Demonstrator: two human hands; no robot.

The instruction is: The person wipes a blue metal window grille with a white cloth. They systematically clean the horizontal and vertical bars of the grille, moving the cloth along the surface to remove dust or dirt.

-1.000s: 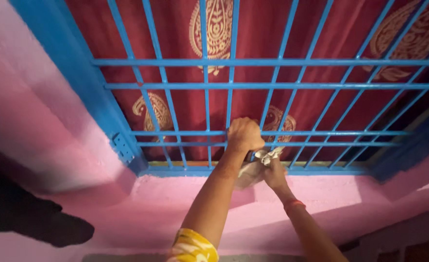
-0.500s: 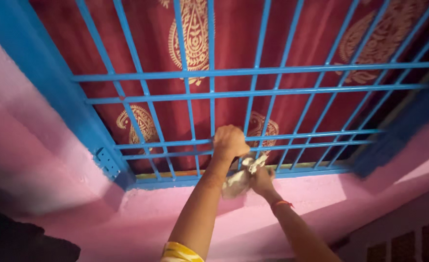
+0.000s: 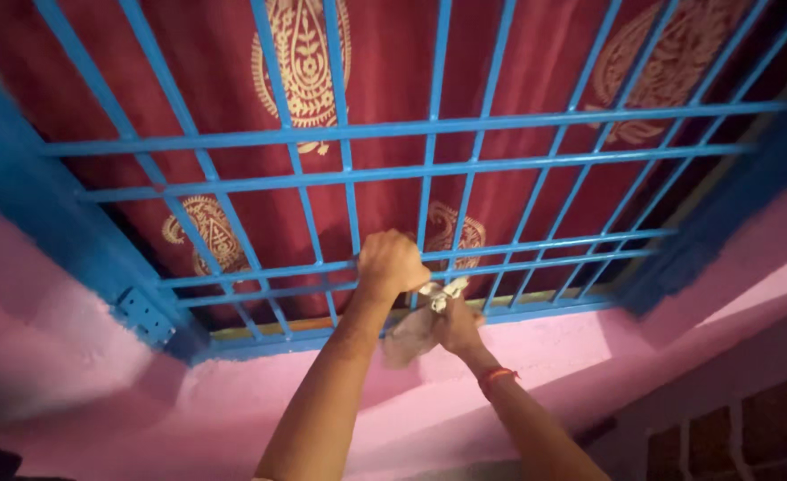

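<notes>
So the left hand (image 3: 392,264) is balled up into a fist around the blue window grille (image 3: 429,178), fingers curled tight over the lower pair of horizontal bars right where a vertical bar crosses. The right hand (image 3: 454,325) sits just below and to the right of that fist, fingers closed on a crumpled pale cloth (image 3: 416,322). One twisted end of the cloth pokes up past the fingertips and touches the lowest horizontal bar, the rest of it bunches down and left under the knuckles, in front of the bottom frame rail. There's a thin orange-red band (image 3: 493,378) on the right wrist.

No actual containers anywhere here. The closest thing to one is the window opening itself, and what fills it behind the bars is a dark red curtain (image 3: 393,80) with gold paisley motifs.

Counts, as best I can do: 2 hands, 1 cloth, 1 wristband, 1 curtain. Horizontal bars come in pairs, 2 up high well above the fingers and 2 at fist level, so 4. Vertical bars, I get around 9 or 10, they fan out and the edges get cropped so can't be sure. Paisley motifs: 4 in view, one big above the fist, one lower left, one just behind the fingers, one far upper right.

Pink wall (image 3: 536,356) runs all around the frame, directly under both wrists.
</notes>
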